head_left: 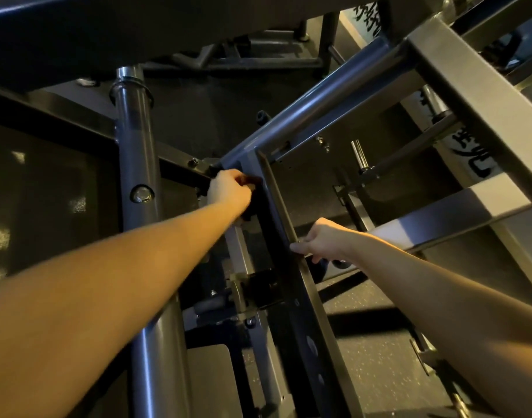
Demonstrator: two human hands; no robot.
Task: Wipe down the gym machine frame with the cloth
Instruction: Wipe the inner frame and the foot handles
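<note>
— What were the left fingers doing?

— The fingers (239, 175) of the left hand (228, 190) were curled close together, pinching a dark, reddish cloth (250, 180) against the thumb. The hand hid most of the cloth, so I couldn't tell its full shape.

— And where was the cloth?

— It was pressed against the gym machine frame (319, 98), right at the corner where the sloping round tube met the top of a flat bar (278, 194). That bar ran down toward the camera.

— The other hand?

— The right hand (320, 241) sat lower on that same flat bar. Its fingertips (299, 248) were hooked over the bar's edge, packed side by side. I couldn't make out the thumb.

— How did the arms lie?

— Both forearms were bare and reached in from the bottom corners of the view. The left one crossed in front of a thick upright tube (138, 140) that carried a bolt head (141, 194). The hands were apart, with the left higher than the right.

— Anything beyond them?

— A short chrome peg (359, 156) stood to the right of the corner, among the frame's members. A dark speckled floor (379, 357) lay beneath. The light was dim, with an orange cast on the arms.
</note>
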